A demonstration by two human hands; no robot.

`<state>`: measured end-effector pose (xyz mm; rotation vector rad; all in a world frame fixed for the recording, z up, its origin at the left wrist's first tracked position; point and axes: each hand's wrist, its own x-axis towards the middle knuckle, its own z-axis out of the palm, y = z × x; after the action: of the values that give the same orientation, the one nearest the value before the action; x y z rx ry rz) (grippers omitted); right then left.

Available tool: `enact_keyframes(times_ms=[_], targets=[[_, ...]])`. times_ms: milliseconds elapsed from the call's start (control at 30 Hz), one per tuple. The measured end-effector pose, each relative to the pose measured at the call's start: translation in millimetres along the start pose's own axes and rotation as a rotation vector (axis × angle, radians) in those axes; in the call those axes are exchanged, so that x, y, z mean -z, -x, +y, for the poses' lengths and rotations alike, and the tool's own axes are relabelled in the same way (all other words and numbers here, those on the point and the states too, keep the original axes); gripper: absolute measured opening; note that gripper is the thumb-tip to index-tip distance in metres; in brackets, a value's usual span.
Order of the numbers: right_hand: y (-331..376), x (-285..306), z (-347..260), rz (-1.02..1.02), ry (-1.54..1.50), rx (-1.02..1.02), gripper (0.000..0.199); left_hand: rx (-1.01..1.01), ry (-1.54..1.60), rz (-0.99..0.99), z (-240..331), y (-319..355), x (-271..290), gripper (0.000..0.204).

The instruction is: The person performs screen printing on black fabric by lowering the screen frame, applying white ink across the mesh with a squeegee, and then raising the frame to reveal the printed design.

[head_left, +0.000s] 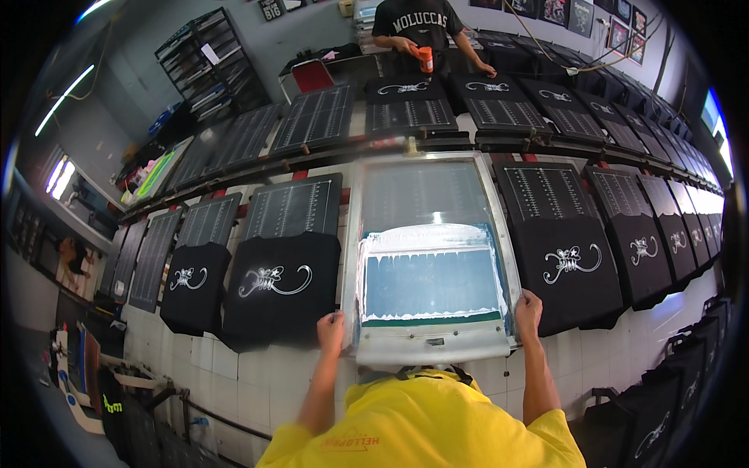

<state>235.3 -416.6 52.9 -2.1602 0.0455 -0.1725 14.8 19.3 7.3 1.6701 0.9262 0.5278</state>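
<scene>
A screen printing frame [490, 204] with pale metal sides lies right in front of me. White ink [429, 236] is spread in a band across its mesh, above a blue area [429, 285]. A wide silver bar [421, 349] crosses its near end. My left hand [331, 332] is closed at the frame's near left corner, and my right hand [529, 310] is closed on its right side. What lies under the mesh cannot be made out. Black shirts with a white curling print, one on the left [281, 285] and one on the right [568, 273], flank the frame.
Dark printing boards [292, 204] run in two rows, many bearing printed black shirts. A rail [312, 160] separates the rows. Across it, a person [417, 31] holds an orange handheld tool [424, 59]. Black shirts hang at the lower right [655, 413]. A dark rack [211, 62] stands behind.
</scene>
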Motion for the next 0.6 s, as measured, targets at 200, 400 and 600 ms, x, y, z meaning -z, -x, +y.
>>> enact_keyframes(times_ms=[200,400,600], targets=[[-4.1,-0.5,7.1,-0.019,-0.034,0.05,0.029,-0.14,-0.335,-0.025,29.2,0.0,9.0,0.032],[0.3,-11.0,10.9,0.005,0.065,-0.029,0.03,-0.138,-0.457,-0.101,28.2,-9.1,12.7,0.035],[-2.3,-14.0,8.2,0.031,0.071,-0.011,0.031,-0.127,-0.447,-0.091,23.0,-10.2,5.6,0.036]])
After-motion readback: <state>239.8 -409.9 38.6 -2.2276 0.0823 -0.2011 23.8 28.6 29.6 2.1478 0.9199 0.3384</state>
